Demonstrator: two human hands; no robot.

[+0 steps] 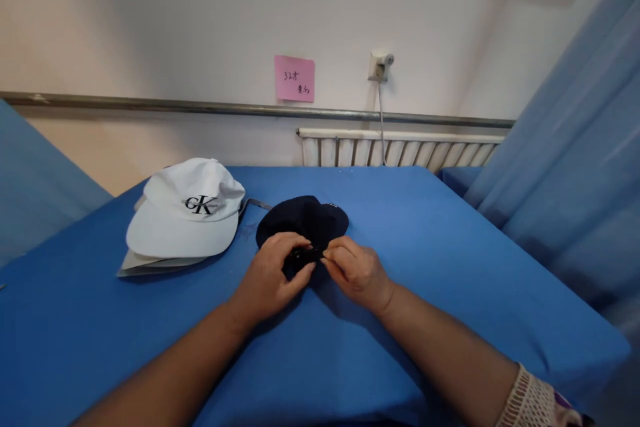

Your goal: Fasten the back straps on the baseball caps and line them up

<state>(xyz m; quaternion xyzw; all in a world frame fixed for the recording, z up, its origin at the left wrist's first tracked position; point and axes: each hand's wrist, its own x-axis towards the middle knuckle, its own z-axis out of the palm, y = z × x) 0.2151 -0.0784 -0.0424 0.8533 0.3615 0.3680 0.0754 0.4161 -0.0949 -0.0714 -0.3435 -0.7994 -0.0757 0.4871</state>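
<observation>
A dark navy cap (303, 217) lies on the blue table (450, 267) just beyond my hands. My left hand (273, 277) and my right hand (357, 270) meet at the cap's near edge. Both pinch a short black strap (306, 255) at the back of the cap, fingers curled and closed on it. The strap's ends are hidden under my fingertips.
A white cap (187, 210) with a black logo rests on a grey cap (150, 263) at the left of the table. Behind are a wall rail, a pink note (295, 79), a radiator (400, 150) and a plugged socket (380, 67). A blue curtain (565, 147) hangs at right.
</observation>
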